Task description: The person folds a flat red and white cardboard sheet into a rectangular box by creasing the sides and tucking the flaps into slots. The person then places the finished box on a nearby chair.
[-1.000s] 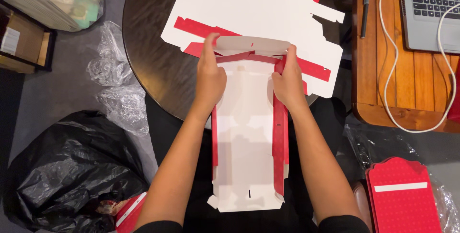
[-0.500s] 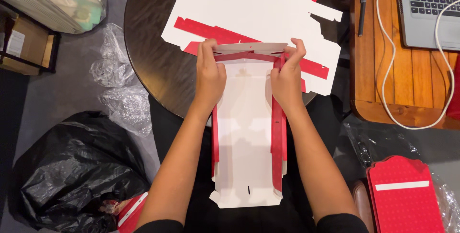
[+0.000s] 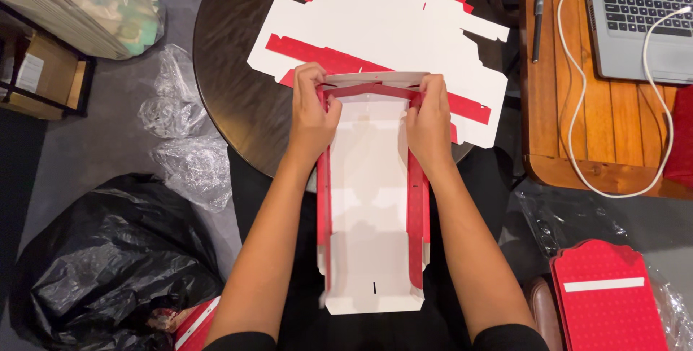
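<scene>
Box assembly, partway. Nearest the camera, a red-and-white cardboard box blank point(image 3: 372, 199) lies lengthwise over the lap, its far end on the edge of the round dark table point(image 3: 231, 91). Both long side walls stand folded up, red faces inward; the near end flap lies flat, not yet raised. At the far end the left hand point(image 3: 312, 116) and right hand point(image 3: 429, 124) are each clamped on a corner, thumbs inside, pressing the end flap upright between the side walls. Judged: sides done, far end in hand, near end and any closure left. Beyond the hands, more flat blanks point(image 3: 390, 33) lie stacked on the table. Floor: black rubbish bag point(image 3: 108, 257) near left, crumpled clear plastic point(image 3: 180, 142) beyond it, red dotted pieces point(image 3: 610, 297) near right. Far right, wooden desk point(image 3: 556, 106) with laptop point(image 3: 639, 26), white cable point(image 3: 577, 106) and pen point(image 3: 537, 26).
</scene>
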`<action>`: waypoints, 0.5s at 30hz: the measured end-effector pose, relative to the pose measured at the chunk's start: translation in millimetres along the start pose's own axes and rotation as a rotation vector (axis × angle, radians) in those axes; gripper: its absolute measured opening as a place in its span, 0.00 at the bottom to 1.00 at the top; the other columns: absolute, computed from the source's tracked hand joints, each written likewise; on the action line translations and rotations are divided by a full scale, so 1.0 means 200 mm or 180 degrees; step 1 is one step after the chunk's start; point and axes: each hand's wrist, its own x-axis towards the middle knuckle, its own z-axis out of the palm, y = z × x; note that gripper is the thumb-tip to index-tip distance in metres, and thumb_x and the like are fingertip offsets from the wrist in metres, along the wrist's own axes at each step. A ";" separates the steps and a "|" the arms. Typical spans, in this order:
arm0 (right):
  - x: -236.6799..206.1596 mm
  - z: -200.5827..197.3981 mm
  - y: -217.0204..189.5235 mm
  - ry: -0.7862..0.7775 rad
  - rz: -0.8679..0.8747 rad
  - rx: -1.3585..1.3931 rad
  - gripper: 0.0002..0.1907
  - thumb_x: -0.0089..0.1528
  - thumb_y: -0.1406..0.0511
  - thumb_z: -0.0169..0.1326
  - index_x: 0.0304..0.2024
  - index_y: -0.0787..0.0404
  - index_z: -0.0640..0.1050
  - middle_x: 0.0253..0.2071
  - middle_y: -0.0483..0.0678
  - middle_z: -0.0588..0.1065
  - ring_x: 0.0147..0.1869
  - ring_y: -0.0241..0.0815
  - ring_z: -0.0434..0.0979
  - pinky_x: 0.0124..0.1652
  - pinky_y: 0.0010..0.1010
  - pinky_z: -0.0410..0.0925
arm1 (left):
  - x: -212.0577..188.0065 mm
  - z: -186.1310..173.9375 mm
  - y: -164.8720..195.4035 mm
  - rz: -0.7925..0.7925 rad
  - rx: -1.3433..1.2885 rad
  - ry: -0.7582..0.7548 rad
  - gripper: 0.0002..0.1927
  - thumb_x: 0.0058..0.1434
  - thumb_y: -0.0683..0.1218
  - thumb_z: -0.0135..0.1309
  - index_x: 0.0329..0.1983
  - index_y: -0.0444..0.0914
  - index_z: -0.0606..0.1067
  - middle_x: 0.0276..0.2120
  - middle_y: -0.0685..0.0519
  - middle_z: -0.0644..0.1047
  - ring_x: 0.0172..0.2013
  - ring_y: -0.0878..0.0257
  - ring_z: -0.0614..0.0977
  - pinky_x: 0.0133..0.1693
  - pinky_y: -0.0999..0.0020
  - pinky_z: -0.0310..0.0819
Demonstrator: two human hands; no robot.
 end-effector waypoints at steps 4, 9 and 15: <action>0.00 0.00 0.00 -0.0068 0.0193 0.0097 0.16 0.56 0.85 0.45 0.41 0.66 0.69 0.50 0.56 0.67 0.45 0.52 0.73 0.42 0.38 0.68 | 0.00 -0.05 -0.02 0.0079 0.0121 -0.0391 0.21 0.54 0.28 0.51 0.50 0.34 0.64 0.52 0.45 0.65 0.47 0.53 0.72 0.47 0.62 0.72; 0.00 0.02 0.00 -0.0040 0.0096 0.0179 0.18 0.56 0.85 0.45 0.43 0.65 0.75 0.53 0.54 0.69 0.47 0.50 0.77 0.43 0.35 0.70 | 0.00 -0.09 -0.03 0.0061 0.0160 -0.0688 0.21 0.52 0.30 0.54 0.48 0.36 0.68 0.53 0.45 0.65 0.48 0.54 0.74 0.47 0.62 0.73; -0.01 0.02 0.01 -0.0111 -0.0064 0.0020 0.28 0.57 0.85 0.45 0.55 0.62 0.78 0.56 0.57 0.68 0.50 0.53 0.77 0.47 0.37 0.71 | -0.01 -0.07 -0.01 -0.0457 0.0503 -0.0921 0.12 0.56 0.34 0.56 0.43 0.36 0.76 0.54 0.44 0.72 0.52 0.50 0.78 0.50 0.58 0.74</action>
